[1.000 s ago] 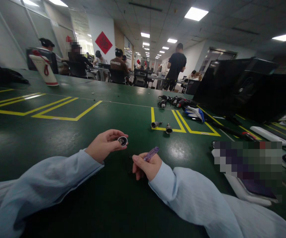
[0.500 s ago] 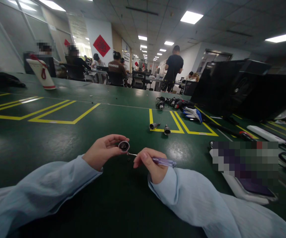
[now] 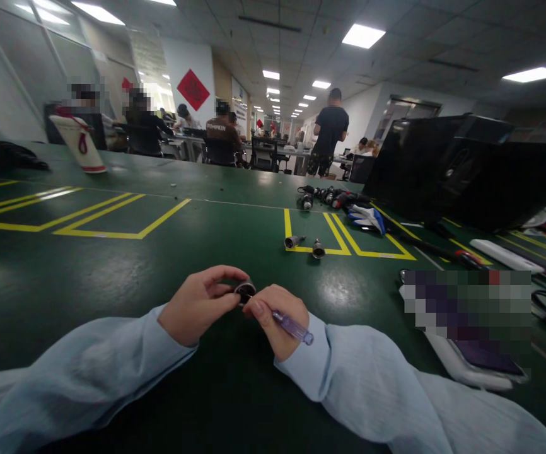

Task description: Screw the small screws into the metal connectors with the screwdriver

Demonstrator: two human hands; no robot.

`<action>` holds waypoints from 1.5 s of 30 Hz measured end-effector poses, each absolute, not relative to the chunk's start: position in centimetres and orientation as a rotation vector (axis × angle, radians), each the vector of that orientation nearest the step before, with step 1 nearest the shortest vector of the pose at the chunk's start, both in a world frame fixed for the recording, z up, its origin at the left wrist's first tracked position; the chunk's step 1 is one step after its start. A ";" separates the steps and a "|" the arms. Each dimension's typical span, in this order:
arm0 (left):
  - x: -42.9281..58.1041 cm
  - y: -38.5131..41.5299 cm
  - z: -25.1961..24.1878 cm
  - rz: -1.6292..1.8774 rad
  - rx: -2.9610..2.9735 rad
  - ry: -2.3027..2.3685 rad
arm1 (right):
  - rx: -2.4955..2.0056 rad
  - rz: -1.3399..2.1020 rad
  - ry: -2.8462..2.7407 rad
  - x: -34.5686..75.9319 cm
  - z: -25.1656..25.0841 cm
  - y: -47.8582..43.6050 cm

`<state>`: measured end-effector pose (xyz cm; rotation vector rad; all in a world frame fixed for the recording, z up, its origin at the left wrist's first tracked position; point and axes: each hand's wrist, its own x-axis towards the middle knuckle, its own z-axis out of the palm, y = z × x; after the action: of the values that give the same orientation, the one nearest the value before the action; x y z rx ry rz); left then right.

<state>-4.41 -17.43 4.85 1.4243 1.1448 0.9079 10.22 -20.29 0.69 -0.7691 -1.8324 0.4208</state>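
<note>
My left hand (image 3: 204, 301) pinches the rim of a small round metal cup-shaped part (image 3: 246, 287), its dark hollow side facing me. My right hand (image 3: 278, 316) is closed round a screwdriver (image 3: 294, 326) with a clear purple handle, which slants down to the right. The shaft points into the opening of the metal part; the tip is hidden inside it or behind my fingers. Both hands are close together above the green table (image 3: 183, 403). Farther off, two similar metal parts lie on the table, one on its side (image 3: 294, 241) and another (image 3: 318, 250) beside it.
Yellow tape (image 3: 339, 230) marks boxes on the tabletop. Behind the loose parts lie several dark cabled pieces (image 3: 307, 202) and a blue-and-white glove (image 3: 367, 217). A partly blurred flat device (image 3: 485, 356) lies at the right, dark monitors (image 3: 415, 164) behind. A white cup (image 3: 80, 145) stands far left.
My right hand has moved left and the screwdriver has tilted, bringing its shaft into the metal part's opening. The metal part has shifted slightly right and turned toward the right hand.
</note>
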 end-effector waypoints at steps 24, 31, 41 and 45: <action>-4.2 -17.6 4.8 0.980 1.559 1.176 | -0.731 0.368 -1.827 9.8 0.6 -20.7; -5.0 -16.3 4.4 0.999 1.584 1.230 | -0.893 0.814 -1.435 10.4 0.7 -20.3; -5.5 -14.9 4.6 1.049 1.507 1.322 | -1.037 1.251 -1.227 9.3 -1.0 -17.5; -5.4 -14.7 4.4 1.039 1.493 1.304 | -1.058 1.247 -1.267 9.4 -1.0 -17.6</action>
<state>-5.40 -14.66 4.38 1.4929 1.3036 1.0386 9.38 -17.56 -1.03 -1.0582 -1.2667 1.2472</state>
